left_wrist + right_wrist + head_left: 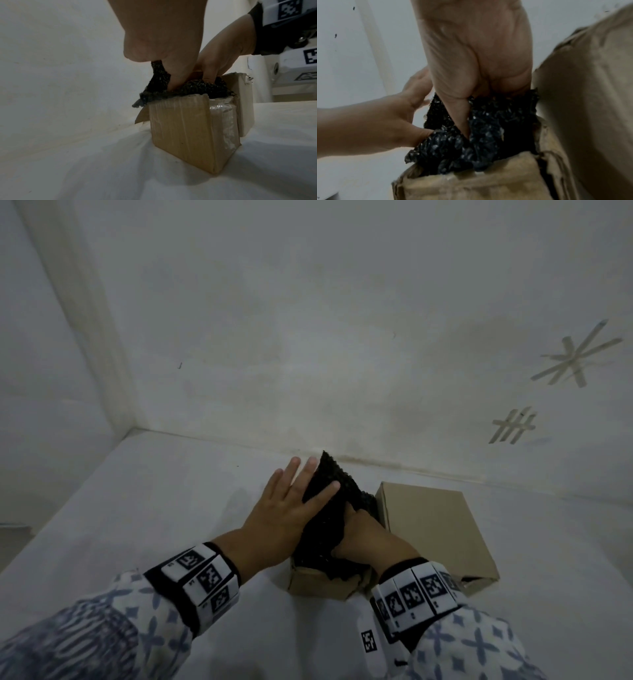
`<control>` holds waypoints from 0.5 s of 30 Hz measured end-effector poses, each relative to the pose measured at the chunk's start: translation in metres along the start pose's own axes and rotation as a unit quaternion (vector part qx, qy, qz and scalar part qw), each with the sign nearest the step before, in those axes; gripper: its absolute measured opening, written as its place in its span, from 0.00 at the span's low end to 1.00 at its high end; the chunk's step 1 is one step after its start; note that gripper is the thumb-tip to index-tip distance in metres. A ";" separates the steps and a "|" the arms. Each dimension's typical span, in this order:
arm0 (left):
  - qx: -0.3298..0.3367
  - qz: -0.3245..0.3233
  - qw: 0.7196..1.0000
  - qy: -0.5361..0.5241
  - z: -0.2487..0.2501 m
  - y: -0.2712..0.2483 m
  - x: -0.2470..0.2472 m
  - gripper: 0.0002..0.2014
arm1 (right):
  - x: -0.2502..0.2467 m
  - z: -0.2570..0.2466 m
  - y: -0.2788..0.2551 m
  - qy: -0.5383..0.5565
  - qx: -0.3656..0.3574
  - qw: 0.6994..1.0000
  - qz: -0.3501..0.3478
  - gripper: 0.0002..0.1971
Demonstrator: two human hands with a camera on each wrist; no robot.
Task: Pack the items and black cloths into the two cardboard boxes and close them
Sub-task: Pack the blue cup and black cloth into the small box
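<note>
A small open cardboard box (pixel 318 583) (pixel 180 128) (pixel 471 182) stands on the white surface, stuffed with a black cloth (pixel 325 525) (pixel 197 88) (pixel 488 128) that bulges over its rim. One corner of the cloth sticks up. My left hand (pixel 291 501) (pixel 385 121) lies against that corner with straight fingers, its thumb pressing the cloth's near edge. My right hand (pixel 370 539) (pixel 226 47) (pixel 479 54) pushes straight down into the cloth, its fingertips buried. A second, flatter cardboard box (pixel 435 529) (pixel 245 105) (pixel 590 94) lies touching on the right, its top flap down.
A white cloth-covered surface (pixel 137 525) stretches left and toward me. A white wall (pixel 308 337) stands just behind the boxes, with tape marks (pixel 579 354) at the right. A wall corner (pixel 133 426) is at the far left. A dark strip shows at the second box's near end (pixel 476 579).
</note>
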State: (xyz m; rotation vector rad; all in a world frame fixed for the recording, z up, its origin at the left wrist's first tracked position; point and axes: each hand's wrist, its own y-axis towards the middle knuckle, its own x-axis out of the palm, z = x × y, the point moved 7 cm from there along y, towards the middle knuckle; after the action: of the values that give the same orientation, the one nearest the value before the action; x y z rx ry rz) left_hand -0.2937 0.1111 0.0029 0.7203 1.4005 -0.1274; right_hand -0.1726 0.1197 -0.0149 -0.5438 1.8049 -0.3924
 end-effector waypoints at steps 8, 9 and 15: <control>0.048 -0.263 0.961 0.065 0.007 -0.002 0.023 0.16 | -0.015 0.004 0.009 -0.046 0.030 0.994 0.093 0.19; 0.050 -0.224 0.971 0.067 0.008 0.003 0.021 0.13 | -0.012 0.005 0.009 -0.054 0.035 0.994 0.085 0.20; -0.002 -0.245 0.969 -0.018 0.014 0.011 0.039 0.27 | 0.027 -0.004 0.025 -0.017 0.025 1.000 0.000 0.40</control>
State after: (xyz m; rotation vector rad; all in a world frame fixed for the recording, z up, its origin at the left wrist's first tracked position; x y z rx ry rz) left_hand -0.2690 0.1249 -0.0288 0.3540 1.5207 -0.5220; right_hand -0.1873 0.1260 -0.0484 -0.5121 1.7583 -0.4250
